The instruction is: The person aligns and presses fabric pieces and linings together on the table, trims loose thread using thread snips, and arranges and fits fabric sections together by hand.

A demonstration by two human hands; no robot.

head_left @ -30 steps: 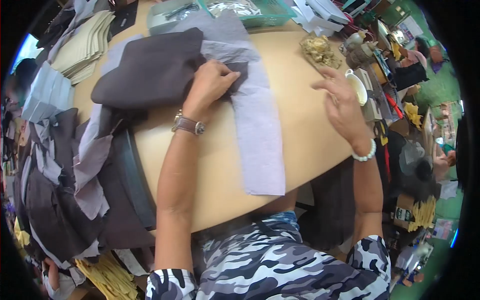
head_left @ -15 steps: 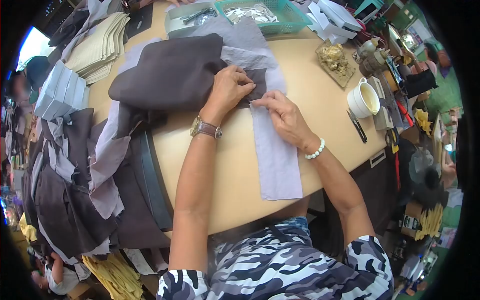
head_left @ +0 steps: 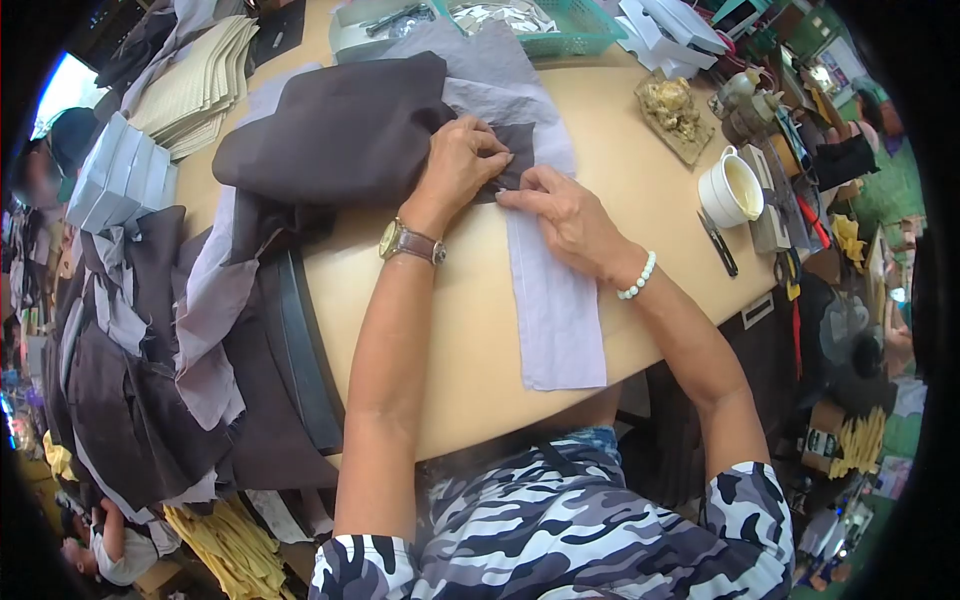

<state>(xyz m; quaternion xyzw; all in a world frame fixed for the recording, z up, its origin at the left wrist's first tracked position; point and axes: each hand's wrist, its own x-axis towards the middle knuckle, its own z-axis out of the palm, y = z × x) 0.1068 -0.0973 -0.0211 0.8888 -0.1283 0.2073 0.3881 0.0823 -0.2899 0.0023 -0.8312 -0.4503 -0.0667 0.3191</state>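
A folded dark brown cloth lies over pale lilac fabric on the table. My left hand rests at the right end of the dark cloth, thumb and fingers pinched on its small protruding flap. Opposite it, my right hand pinches the flap's lower edge between thumb and forefinger, above the lilac strip that hangs toward the table's front edge. The fingertips of both hands are close together, and the exact bit of cloth between them is partly hidden.
A white cup stands on the right, beside a black-handled cutter. Behind are a lumpy yellowish block and a green basket of small pale pieces. Stacked white boxes and draped cloth occupy the left.
My right hand has shifted slightly up and left along the edge of the flap. My left hand stays on the dark cloth, and the whole view has tilted a little.
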